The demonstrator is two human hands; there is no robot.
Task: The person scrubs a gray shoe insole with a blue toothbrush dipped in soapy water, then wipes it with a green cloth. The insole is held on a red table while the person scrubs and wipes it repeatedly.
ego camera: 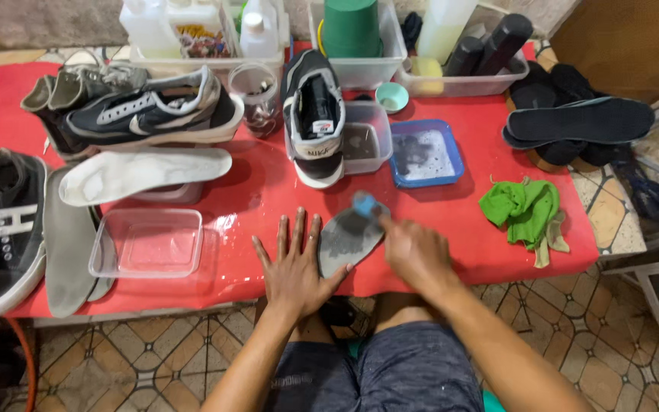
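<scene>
Grey insole — left hand flat, fingers spread beside it; right hand grips a blue brush on it.

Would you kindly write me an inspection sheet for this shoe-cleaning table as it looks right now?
Surface: red table cover, wet sheen near the middle.
Job's things: grey insole lying flat at the front edge; small blue brush on its top end.
Clutter: clear tray, white insole, dark sneakers, black-and-white shoe, blue tub, green cloth, black insoles, bins with bottles.
Grippers: left hand flat, fingers spread, steadying the insole's edge; right hand closed on the brush.
Cables: nothing seen as a cable; an orange hose runs below left.
Surroundings: patterned tile floor, person seated in dark shorts.
</scene>
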